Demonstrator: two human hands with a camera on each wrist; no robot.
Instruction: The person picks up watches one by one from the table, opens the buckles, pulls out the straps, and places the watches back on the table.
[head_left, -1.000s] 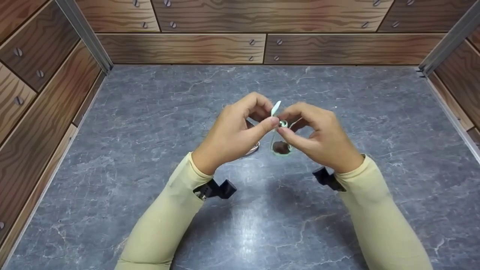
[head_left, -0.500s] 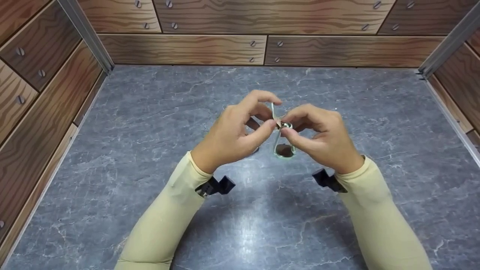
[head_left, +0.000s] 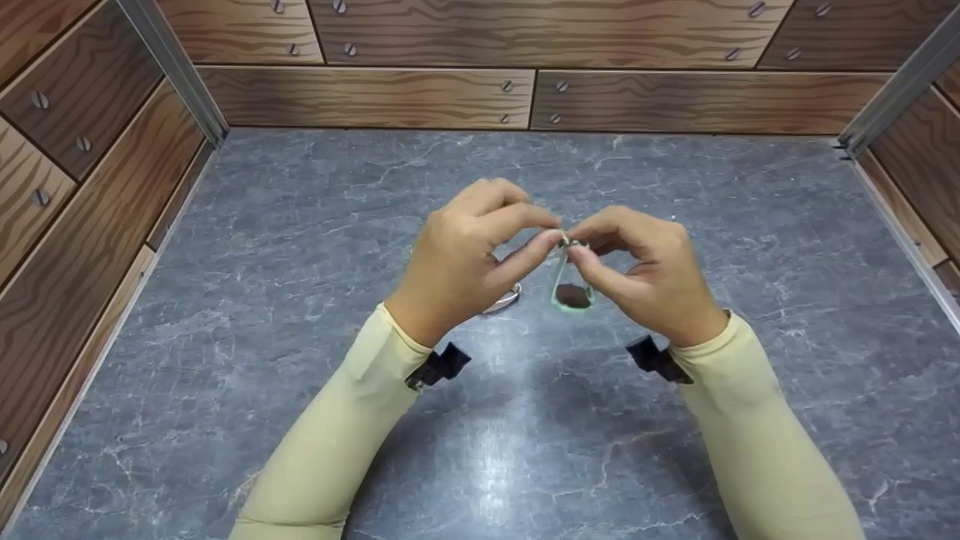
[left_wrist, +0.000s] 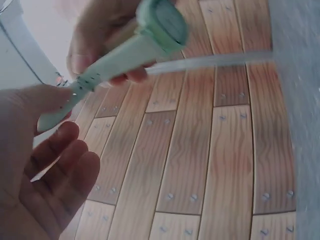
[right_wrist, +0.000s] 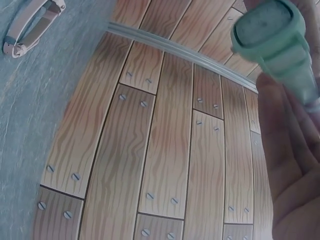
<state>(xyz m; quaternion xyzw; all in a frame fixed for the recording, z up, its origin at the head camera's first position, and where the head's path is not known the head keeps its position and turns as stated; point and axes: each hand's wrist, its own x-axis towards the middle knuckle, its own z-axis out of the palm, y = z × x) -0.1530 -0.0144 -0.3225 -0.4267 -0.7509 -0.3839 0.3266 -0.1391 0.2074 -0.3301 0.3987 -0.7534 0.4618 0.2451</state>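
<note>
A mint-green wristwatch point(head_left: 574, 296) hangs between both hands above the table, its strap drawn into a loop and its case lowest in the head view. My left hand point(head_left: 469, 255) pinches the holed strap end point(left_wrist: 55, 114) between thumb and index finger, while its other fingers curl loosely below. From the other side, my right hand point(head_left: 645, 270) pinches the strap near the buckle, which the fingertips mostly hide. In the right wrist view the watch case point(right_wrist: 265, 27) shows a squarish grey dial with rounded corners.
A pale pinkish band point(right_wrist: 35, 25) with a buckle lies on the marbled grey table point(head_left: 495, 435), partly behind my left hand in the head view. Wood-patterned walls point(head_left: 360, 97) with metal corner posts point(head_left: 176, 75) enclose the back and sides.
The strap end, which stood upright between the hands, has been bent down and is now pinched by my left thumb and index finger. The right hand keeps its hold, almost still.
</note>
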